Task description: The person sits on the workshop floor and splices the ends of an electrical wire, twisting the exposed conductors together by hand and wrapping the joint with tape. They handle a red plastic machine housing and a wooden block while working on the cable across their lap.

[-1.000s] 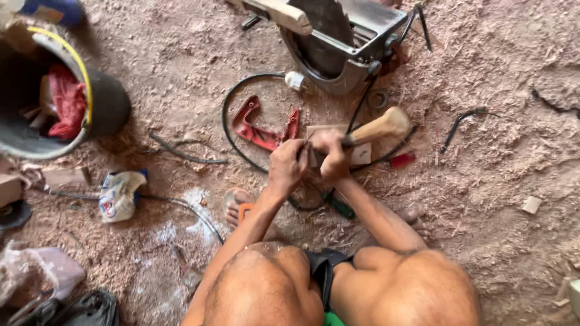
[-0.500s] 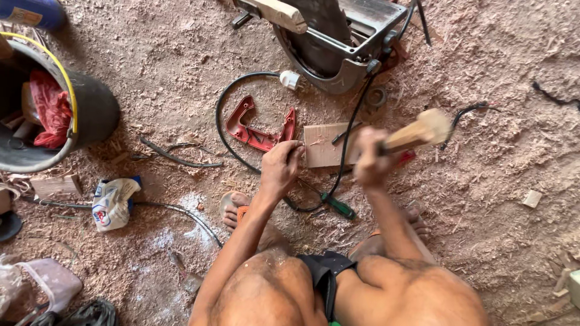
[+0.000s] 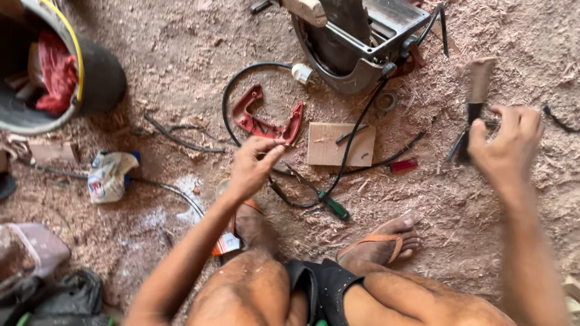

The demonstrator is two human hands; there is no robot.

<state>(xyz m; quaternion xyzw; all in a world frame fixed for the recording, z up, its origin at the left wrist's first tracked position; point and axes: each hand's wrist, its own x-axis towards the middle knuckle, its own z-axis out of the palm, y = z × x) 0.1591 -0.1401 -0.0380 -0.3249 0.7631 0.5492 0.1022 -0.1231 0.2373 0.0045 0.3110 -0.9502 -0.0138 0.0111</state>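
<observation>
The floor point(image 3: 495, 229) is bare packed earth strewn thickly with pale sawdust and wood shavings, lit by warm, even daylight with soft shadows. A black bucket point(image 3: 96, 78) with a yellow rim stands at the upper left, a red cloth point(image 3: 57, 75) inside it. A circular saw point(image 3: 356, 36) lies at the top, its black cable point(image 3: 241, 78) looping over the ground. A crumpled white bag point(image 3: 109, 175) lies at the left, dark bundles in the lower left corner.

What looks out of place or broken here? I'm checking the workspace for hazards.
A red plastic guard piece lies loose on the sawdust beside the circular saw, apparently detached. The saw's black cord runs over the wood block, and a screwdriver lies near the sandalled foot.
</observation>
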